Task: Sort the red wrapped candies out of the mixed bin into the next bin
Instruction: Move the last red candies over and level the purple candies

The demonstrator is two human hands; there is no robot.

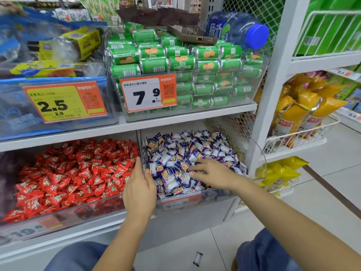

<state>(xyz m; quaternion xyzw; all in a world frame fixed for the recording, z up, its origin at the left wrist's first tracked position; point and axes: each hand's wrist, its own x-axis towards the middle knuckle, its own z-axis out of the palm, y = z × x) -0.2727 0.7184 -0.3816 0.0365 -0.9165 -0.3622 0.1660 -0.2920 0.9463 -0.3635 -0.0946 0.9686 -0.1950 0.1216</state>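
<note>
On the lower shelf, a clear bin [58,214] on the left holds a heap of red wrapped candies [74,173]. The clear bin [216,196] beside it on the right is full of purple-and-white wrapped candies [185,151]; no red candy shows on top of that heap. My left hand [139,187] sits on the wall between the two bins, fingers straight along it and thumb on the right side. My right hand [212,173] lies on the purple-and-white candies with its fingers spread flat, holding nothing that I can see.
The upper shelf carries a clear bin of green rolls [175,61] with a phone [192,35] and a blue bottle [238,29] lying on top. A white wire basket [304,133] of yellow bags hangs at the right. One wrapped candy [197,259] lies on the floor between my knees.
</note>
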